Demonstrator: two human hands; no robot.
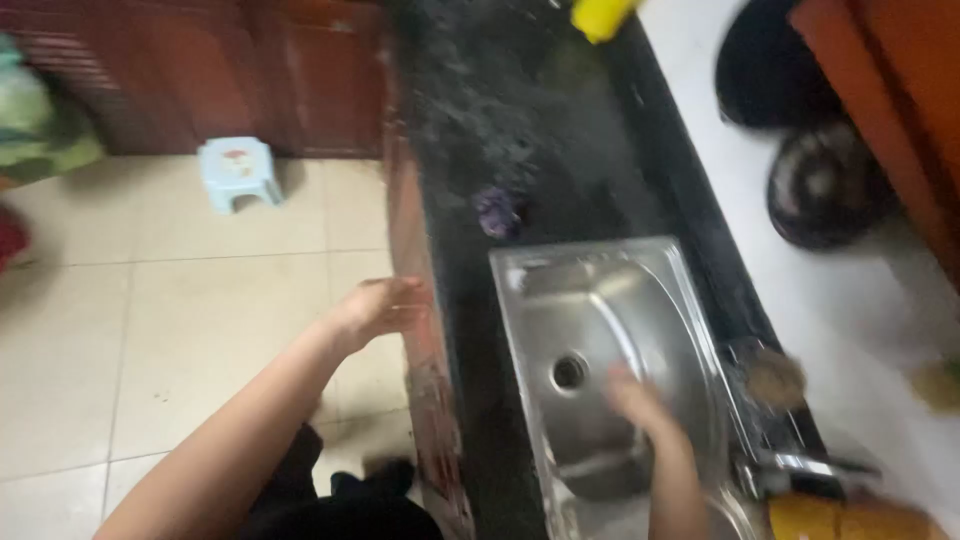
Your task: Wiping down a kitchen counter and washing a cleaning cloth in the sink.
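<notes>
You have two hands in view. Your left hand [385, 305] rests at the front edge of the dark counter [560, 130], fingers bent loosely over the edge; it grips nothing that shows. Your right hand [632, 395] reaches down into the sink [540, 300], just right of the drain [567, 372]. Motion blur hides its fingers, so you cannot tell whether that hand is open or closed, or whether it holds anything.

Count, one each:
- one steel sink, set into the counter, with one drain in its basin;
- one tap [800, 468] at the sink's right rim, near your right forearm;
- one purple scrubber [498, 211] on the counter, just beyond the sink's far left corner and apart from both hands;
- one yellow item [600, 15] at the far end of the counter, its kind unclear;
- one pale blue stool [238, 172] on the tiled floor [150, 330], well apart from you, near the red-brown cabinets [200, 70].

Two dark round pans [825, 185] lie on the white surface right of the counter.
</notes>
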